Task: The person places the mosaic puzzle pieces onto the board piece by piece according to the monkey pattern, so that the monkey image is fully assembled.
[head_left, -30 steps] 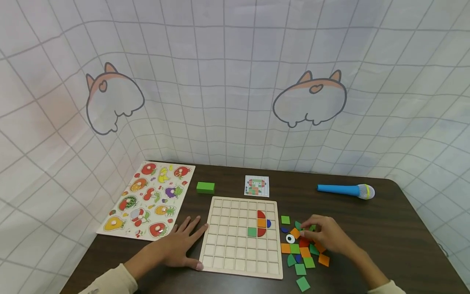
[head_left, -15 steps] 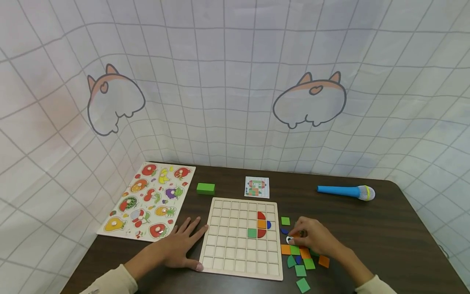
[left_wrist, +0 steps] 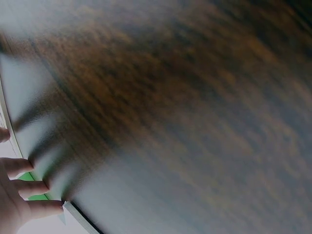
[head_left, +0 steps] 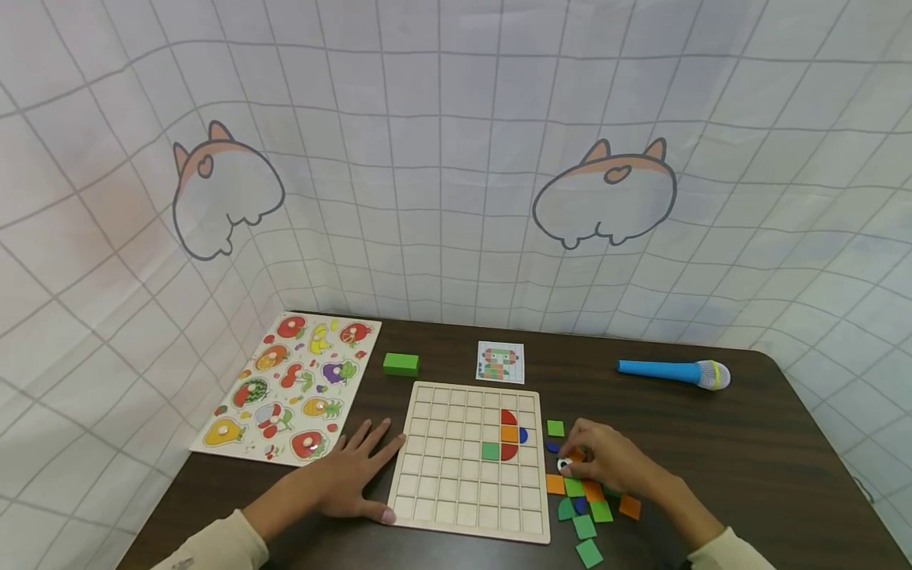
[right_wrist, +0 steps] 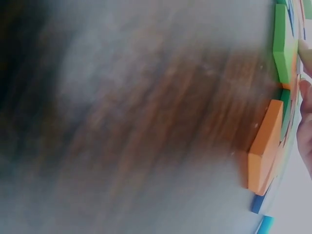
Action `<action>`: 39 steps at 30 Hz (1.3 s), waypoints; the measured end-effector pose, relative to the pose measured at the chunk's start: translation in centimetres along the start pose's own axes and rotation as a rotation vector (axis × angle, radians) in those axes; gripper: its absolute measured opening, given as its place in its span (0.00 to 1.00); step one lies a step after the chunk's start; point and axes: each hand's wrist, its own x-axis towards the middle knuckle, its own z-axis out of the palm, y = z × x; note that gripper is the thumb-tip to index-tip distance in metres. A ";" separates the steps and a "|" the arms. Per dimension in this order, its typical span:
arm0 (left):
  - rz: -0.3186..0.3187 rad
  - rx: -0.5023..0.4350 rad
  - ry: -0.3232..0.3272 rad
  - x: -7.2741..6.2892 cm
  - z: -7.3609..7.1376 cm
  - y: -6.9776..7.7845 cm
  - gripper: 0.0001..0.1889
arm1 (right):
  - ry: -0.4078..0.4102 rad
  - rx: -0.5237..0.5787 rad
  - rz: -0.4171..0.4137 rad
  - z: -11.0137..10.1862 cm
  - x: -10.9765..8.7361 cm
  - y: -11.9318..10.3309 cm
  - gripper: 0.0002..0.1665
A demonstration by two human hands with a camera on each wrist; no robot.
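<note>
In the head view my left hand (head_left: 356, 476) lies spread on the table, its fingertips and thumb touching the left edge of a wooden grid board (head_left: 446, 491). On the board sit red rounded tiles (head_left: 508, 417), an orange square tile (head_left: 509, 434), a green square tile (head_left: 491, 451) and a blue half-round tile (head_left: 523, 435). To the board's right, my right hand (head_left: 609, 459) pinches a white round eye tile (head_left: 564, 465) between thumb and forefinger, over a loose pile of tiles. That hand hides part of the pile. Fingers (right_wrist: 306, 122) show at the edge of the right wrist view.
Loose green tiles (head_left: 589, 552) and orange tiles (head_left: 630, 507) lie around the right hand. Behind the board are a pattern card (head_left: 500, 362) and a green block (head_left: 401, 364). A fruit puzzle board (head_left: 285, 388) lies left, a blue toy microphone (head_left: 659, 370) back right.
My right hand has moved left and slightly toward me from the pile's far part to the eye tile, which it now pinches. My left hand stays in place.
</note>
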 end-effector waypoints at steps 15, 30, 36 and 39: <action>0.010 -0.005 -0.007 0.0 -0.2 0.1 0.58 | -0.005 0.126 0.019 0.2 1.1 -1.1 0.07; 0.010 -0.013 -0.005 0.1 -0.2 0.0 0.59 | 0.043 0.254 -0.069 1.9 5.6 -3.1 0.14; 0.017 -0.017 0.003 -0.1 -0.2 0.1 0.58 | -0.003 0.237 -0.073 2.5 6.6 -3.4 0.14; 0.013 -0.018 0.005 -0.1 -0.2 0.1 0.58 | 0.001 0.217 -0.087 2.5 7.2 -3.7 0.14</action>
